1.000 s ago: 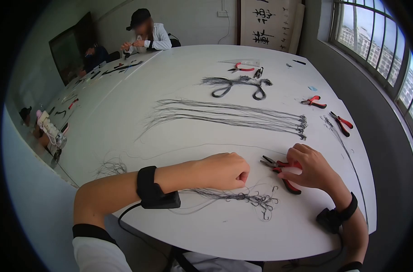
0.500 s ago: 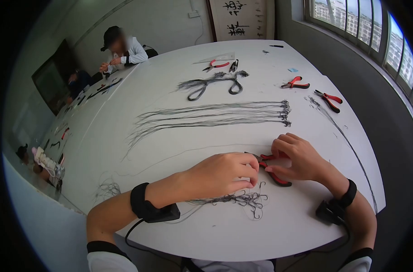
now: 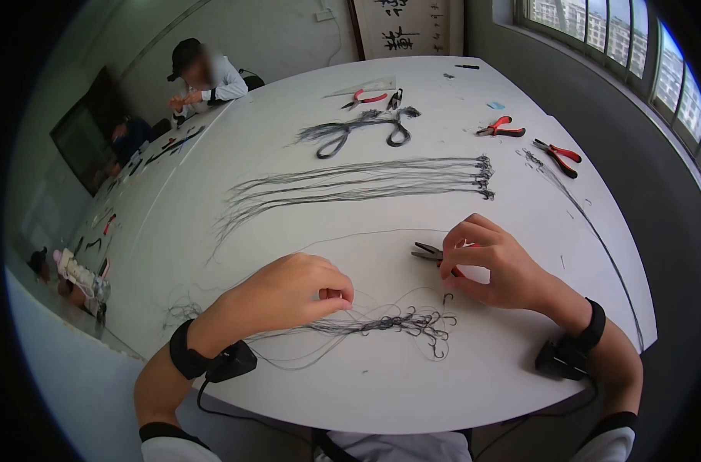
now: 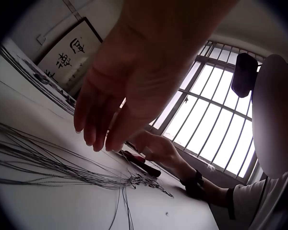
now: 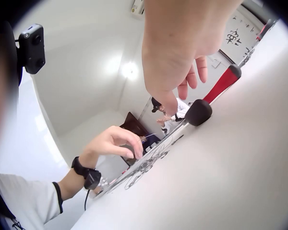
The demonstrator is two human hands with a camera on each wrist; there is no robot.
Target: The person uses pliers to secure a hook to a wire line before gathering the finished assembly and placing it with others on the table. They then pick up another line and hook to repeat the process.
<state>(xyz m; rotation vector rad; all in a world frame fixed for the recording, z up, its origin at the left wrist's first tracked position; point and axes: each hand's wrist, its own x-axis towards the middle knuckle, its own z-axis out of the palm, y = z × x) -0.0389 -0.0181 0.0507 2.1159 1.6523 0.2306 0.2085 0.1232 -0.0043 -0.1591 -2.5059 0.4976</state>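
Note:
My left hand (image 3: 293,292) hovers over the left part of a bundle of dark line (image 3: 335,327), its fingers bent loosely. In the left wrist view its thumb and fingertips hang slightly apart above the strands. At the bundle's right end lies a tangle of fishhooks (image 3: 424,327). My right hand (image 3: 493,262) is above red-and-black pliers (image 3: 427,252), fingers curved and thumb tip close to the index fingertip; I cannot tell whether they pinch a line. The pliers' handles (image 5: 221,86) rest on the table under that hand, which partly covers them in the head view.
Several long hooked lines (image 3: 350,181) lie in rows beyond my hands. Farther back are a looped bundle (image 3: 366,131) and red-handled pliers (image 3: 366,98). On the right lie two more pliers (image 3: 503,128) and a long strand (image 3: 597,246). Another person (image 3: 212,81) sits across the table.
My left hand has drawn away to the left from beside the right hand and the pliers, uncovering more of the hook bundle. My right hand stays over the pliers, whose jaws now show.

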